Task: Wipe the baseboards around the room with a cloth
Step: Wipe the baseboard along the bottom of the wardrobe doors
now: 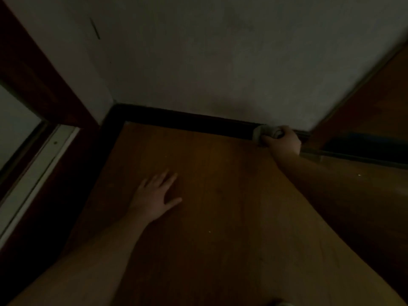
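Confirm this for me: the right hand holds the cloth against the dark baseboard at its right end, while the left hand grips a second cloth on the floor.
Not quite. The head view shows the left hand lying flat on the wooden floor with its fingers spread, holding nothing. The rest stands: the right hand holds the cloth against the dark baseboard at its right end.

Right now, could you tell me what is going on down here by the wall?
A person is low over the wooden floor, wiping the dark baseboard. The right hand holds a bunched pale cloth against the baseboard near its right end, beside a doorway. The left hand lies flat on the floor, fingers spread. The stretch toward the left corner is still ahead of the cloth.
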Tool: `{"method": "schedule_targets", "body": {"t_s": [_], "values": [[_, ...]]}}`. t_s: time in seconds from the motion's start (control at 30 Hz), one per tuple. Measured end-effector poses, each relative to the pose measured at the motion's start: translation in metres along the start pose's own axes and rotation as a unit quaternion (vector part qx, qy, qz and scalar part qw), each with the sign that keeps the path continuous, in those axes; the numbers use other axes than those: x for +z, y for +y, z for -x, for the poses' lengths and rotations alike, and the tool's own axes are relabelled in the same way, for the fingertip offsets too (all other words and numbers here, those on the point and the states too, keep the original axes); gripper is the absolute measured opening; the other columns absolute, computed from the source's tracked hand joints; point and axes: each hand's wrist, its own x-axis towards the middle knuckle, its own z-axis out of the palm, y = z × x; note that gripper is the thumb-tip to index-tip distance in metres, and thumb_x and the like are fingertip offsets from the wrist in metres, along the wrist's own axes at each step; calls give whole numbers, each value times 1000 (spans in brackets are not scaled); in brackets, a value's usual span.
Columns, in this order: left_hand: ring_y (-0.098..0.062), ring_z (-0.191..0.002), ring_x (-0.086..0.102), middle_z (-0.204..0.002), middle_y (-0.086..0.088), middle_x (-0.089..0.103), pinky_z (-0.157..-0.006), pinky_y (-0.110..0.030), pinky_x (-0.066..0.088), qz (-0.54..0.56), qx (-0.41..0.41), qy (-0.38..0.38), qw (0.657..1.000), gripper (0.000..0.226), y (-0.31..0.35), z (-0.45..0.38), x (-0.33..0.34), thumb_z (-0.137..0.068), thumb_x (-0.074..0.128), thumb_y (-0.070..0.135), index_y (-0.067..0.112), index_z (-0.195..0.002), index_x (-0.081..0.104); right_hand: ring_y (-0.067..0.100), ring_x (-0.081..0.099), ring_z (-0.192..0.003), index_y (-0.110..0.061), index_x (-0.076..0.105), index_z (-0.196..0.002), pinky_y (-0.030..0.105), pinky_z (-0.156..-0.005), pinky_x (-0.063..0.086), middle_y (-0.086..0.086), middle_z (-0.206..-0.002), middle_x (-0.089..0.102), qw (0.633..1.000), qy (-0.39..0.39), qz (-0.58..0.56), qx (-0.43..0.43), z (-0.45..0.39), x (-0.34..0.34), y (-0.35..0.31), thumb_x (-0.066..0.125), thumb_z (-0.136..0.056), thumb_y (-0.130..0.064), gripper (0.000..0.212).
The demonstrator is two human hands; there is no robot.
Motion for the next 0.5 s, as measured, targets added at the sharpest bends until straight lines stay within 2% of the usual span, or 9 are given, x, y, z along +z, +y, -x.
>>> {"method": "schedule_targets", "body": {"t_s": [0.07, 0.1, 0.23, 0.37, 0.43, 0.5], "values": [[-17, -153, 5, -167, 0, 2, -123, -43, 8, 11, -54, 86, 995, 81, -40, 9, 7, -89, 0, 74, 30, -157, -6, 6, 50, -71, -19, 60, -113, 19, -60, 43, -4, -93, 54, 999, -24, -20, -19, 13, 23, -15, 76, -80, -27, 37], [-17, -153, 5, -167, 0, 3, -124, -43, 7, 13, -78, 106, 991, 78, -55, 14, 14, -92, -4, 70, 26, -157, -6, -2, 47, -69, -21, 59, -111, 14, -56, 37, -7, -91, 54, 998, -37, -30, -32, 20, 35, -22, 77, -80, -28, 37], [-11, -152, -6, -165, 4, -8, -124, -39, 1, 27, -95, 110, 989, 73, -71, 20, 39, -93, -5, 63, 27, -157, -7, -7, 50, -72, -27, 56, -100, 11, -54, 35, -14, -86, 55, 992, -84, -69, -64, 44, 84, -52, 80, -76, -30, 34], [-12, -152, -7, -165, 5, -9, -124, -40, 4, 33, -99, 116, 988, 69, -77, 13, 46, -96, -4, 62, 30, -158, -6, -6, 52, -73, -28, 57, -100, 7, -54, 36, -17, -86, 56, 984, -121, -108, -79, 56, 143, -95, 79, -77, -30, 32], [-12, -152, -5, -166, 5, -4, -124, -41, 8, 40, -98, 125, 986, 67, -78, 14, 44, -97, -1, 60, 31, -157, -2, 0, 56, -78, -27, 57, -106, 11, -61, 44, -14, -90, 58, 980, -128, -136, -76, 59, 168, -126, 78, -78, -32, 34], [-13, -152, -4, -166, 4, -2, -124, -42, 9, 44, -93, 117, 988, 66, -77, 12, 44, -98, 2, 58, 30, -157, 0, 10, 61, -87, -26, 55, -108, 23, -68, 52, -6, -99, 60, 978, -122, -158, -66, 58, 191, -152, 77, -79, -34, 37]]}}
